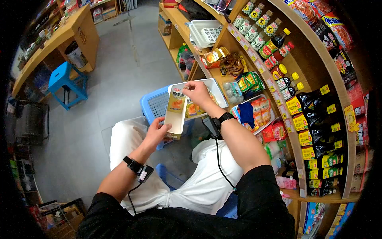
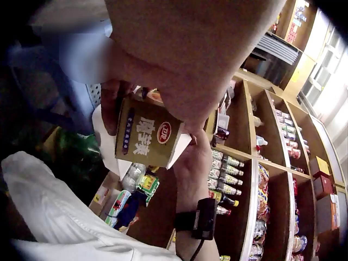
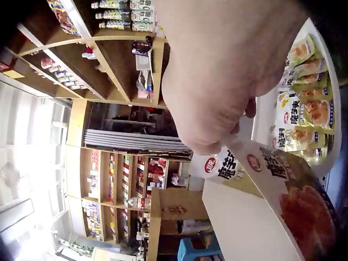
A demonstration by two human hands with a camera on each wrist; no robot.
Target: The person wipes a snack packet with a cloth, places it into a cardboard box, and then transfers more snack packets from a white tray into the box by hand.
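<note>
Centre of the head view: the long carton (image 1: 176,113) stands nearly upright over the person's lap, white inside facing the camera, held at both ends. The left hand (image 1: 156,133) sits at the lower end, fingers curled round the bottom corner. The right hand (image 1: 197,93) is at the top, fingertips pinched together on the upper edge. Just behind the carton, the white tray (image 1: 220,95) of orange packets (image 1: 195,109) rests on a blue crate (image 1: 156,104), its near rim close to the right wrist. The stocked shelves (image 1: 266,75) crowd the right of the frame. Open grey floor (image 1: 119,59) lies to the upper left.
</note>
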